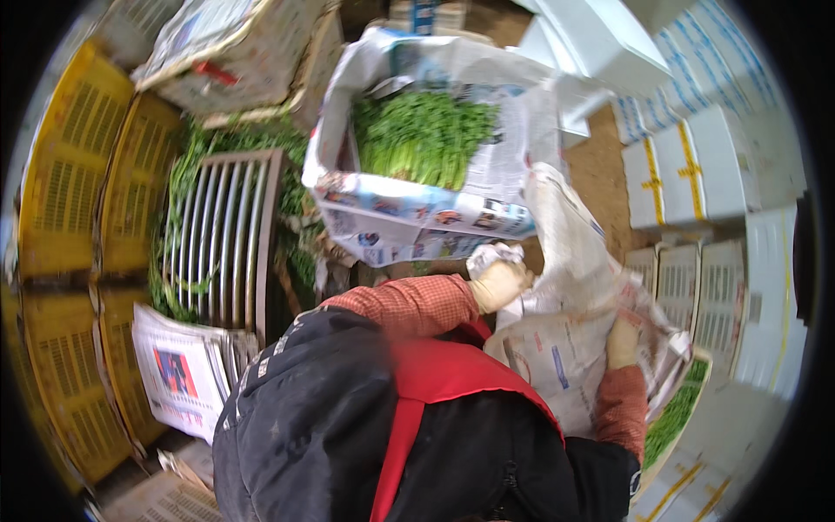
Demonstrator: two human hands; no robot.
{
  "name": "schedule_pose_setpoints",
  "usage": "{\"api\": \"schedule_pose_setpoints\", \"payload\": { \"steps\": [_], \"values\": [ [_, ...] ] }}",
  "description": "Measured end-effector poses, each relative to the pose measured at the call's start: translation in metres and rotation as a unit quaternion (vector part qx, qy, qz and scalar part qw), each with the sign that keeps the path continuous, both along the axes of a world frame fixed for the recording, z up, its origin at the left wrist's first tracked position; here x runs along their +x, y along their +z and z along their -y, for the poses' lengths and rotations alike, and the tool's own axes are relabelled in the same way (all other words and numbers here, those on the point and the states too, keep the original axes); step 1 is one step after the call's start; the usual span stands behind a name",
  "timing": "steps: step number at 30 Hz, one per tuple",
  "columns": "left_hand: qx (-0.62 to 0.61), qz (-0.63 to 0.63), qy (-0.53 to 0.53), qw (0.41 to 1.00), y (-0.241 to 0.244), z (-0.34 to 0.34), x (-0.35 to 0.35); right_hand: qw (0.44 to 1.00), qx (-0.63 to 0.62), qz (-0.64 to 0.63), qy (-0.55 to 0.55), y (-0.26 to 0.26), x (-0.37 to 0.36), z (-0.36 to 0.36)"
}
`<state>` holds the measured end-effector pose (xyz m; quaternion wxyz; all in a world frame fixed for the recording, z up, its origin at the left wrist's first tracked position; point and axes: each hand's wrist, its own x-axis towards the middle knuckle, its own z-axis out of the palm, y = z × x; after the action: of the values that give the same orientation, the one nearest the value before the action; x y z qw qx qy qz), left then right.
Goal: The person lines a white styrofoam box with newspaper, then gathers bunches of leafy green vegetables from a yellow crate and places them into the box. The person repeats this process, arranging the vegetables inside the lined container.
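My left hand [501,286], in a pale glove, is closed around a bunched piece of whitish printed material [492,258]; whether it belongs to the sack beside it is unclear. A white woven plastic sack [554,355] sags in front of me, its upper part [562,222] drawn up against the newspaper-lined crate. My right hand [623,340] reaches into the sack's folds, its fingers hidden. Ahead stands the crate lined with newspaper [424,225]. Inside it, leafy green vegetables with pale stems [424,140] lie side by side along the left part.
A metal-barred rack [225,238] with loose greens around it stands at left, near a newspaper stack [179,378]. Yellow plastic crates [72,176] line the left side. White foam boxes [685,173] are stacked at right. Another container of greens [675,411] sits by my right arm.
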<state>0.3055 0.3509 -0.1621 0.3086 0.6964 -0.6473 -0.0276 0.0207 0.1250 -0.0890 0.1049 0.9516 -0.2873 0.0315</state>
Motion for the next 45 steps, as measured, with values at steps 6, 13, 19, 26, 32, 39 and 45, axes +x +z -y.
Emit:
{"api": "schedule_pose_setpoints", "payload": {
  "steps": [6, 13, 19, 26, 32, 39, 45],
  "values": [
    [0.046, -0.064, -0.023, 0.997, -0.040, -0.056, -0.014, 0.709, 0.590, -0.209, -0.325, -0.083, 0.041, -0.066],
    [0.306, -0.271, 0.010, 0.913, -0.089, -0.147, -0.006, 0.730, 0.678, 0.081, 0.001, -0.222, 0.110, -0.213],
    [0.148, -0.384, 0.304, 0.859, -0.116, -0.249, 0.024, 0.522, 0.843, -0.064, -0.112, -0.198, 0.248, -0.308],
    [0.195, -0.270, 0.736, 0.589, -0.120, -0.390, 0.090, 0.665, 0.735, -0.033, 0.130, -0.180, 0.303, -0.344],
    [0.031, -0.231, 0.931, 0.280, -0.225, -0.394, 0.121, 0.756, 0.632, -0.159, 0.059, -0.286, 0.234, -0.209],
    [-0.139, -0.308, 0.729, 0.595, -0.234, -0.262, 0.286, 0.658, 0.634, -0.112, -0.391, -0.304, 0.089, -0.125],
    [-0.125, -0.343, 0.552, 0.750, -0.302, -0.249, 0.342, 0.578, 0.643, -0.119, -0.488, -0.293, 0.055, -0.189]
  ]
}}
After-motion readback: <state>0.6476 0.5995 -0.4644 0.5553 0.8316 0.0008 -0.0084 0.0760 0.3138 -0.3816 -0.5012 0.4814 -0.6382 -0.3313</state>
